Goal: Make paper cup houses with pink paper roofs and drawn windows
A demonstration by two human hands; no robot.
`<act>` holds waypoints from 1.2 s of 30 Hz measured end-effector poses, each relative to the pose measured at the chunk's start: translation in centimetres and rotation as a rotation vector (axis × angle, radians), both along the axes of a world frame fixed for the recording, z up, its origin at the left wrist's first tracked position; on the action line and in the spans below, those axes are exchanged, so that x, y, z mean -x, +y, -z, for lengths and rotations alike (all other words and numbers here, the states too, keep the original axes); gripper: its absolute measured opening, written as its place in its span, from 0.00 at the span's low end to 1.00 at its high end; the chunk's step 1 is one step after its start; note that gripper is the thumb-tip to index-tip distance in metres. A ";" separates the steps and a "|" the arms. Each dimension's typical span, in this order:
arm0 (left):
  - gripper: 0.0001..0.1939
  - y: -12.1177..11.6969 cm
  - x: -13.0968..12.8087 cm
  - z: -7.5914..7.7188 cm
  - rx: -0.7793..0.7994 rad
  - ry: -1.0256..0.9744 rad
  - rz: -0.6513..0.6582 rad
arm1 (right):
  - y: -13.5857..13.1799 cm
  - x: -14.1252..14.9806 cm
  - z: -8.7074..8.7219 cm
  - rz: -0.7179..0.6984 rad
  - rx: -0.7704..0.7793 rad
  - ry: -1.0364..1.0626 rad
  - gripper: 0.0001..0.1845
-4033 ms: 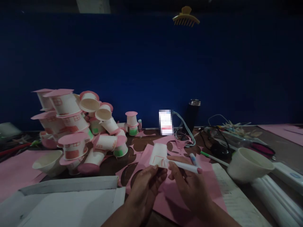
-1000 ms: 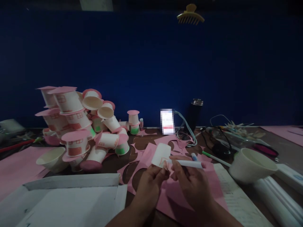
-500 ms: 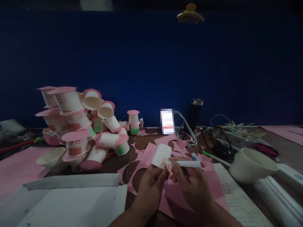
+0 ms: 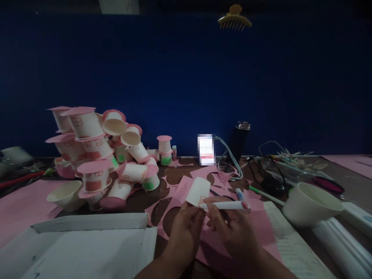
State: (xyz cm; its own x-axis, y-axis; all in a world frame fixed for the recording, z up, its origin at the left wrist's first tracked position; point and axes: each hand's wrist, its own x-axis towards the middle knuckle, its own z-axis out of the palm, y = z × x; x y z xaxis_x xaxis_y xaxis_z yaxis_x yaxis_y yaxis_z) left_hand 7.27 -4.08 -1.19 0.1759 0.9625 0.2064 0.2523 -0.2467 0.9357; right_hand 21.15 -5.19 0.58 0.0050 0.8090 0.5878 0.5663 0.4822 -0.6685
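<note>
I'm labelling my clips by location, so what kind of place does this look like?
Probably a craft work table: decorated paper cups are piled up, pink paper with round cut-outs lies across it, and the hands hold a marker at a white cup.

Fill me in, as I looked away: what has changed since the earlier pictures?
The left hand has turned the white cup, so less of its red outline shows. The right hand has brought the marker slightly nearer the person, its tip now by the cup's near edge. Nothing was picked up or let go. The pink-topped cups and dark bottle stayed put.
</note>
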 end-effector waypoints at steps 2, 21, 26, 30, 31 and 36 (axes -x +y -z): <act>0.18 0.0 0.0 0.0 -0.011 -0.022 0.015 | 0.0 0.0 -0.1 -0.023 0.045 0.030 0.16; 0.18 -0.1 0.0 -0.1 -0.016 -0.003 0.020 | 0.5 -0.4 0.3 -0.009 0.062 0.043 0.15; 0.18 -0.1 0.0 -0.2 -0.008 0.007 0.014 | 0.4 -0.5 0.3 0.026 0.049 0.045 0.12; 0.19 -0.1 0.0 -0.1 0.006 0.021 0.011 | 0.4 -0.6 0.2 0.020 0.046 0.019 0.14; 0.19 -0.1 0.0 -0.1 0.010 0.029 0.003 | 0.4 -0.6 0.2 0.033 0.038 0.024 0.14; 0.19 0.0 0.1 0.0 0.022 0.014 0.004 | 0.6 -0.5 0.2 -0.016 0.072 0.013 0.16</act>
State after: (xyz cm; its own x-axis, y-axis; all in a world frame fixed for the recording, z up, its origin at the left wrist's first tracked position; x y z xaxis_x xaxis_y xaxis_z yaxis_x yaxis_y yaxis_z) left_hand 7.16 -4.05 -1.22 0.1828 0.9660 0.1827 0.2640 -0.2272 0.9374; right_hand 21.65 -4.57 0.43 -0.0010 0.8492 0.5281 0.5503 0.4414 -0.7088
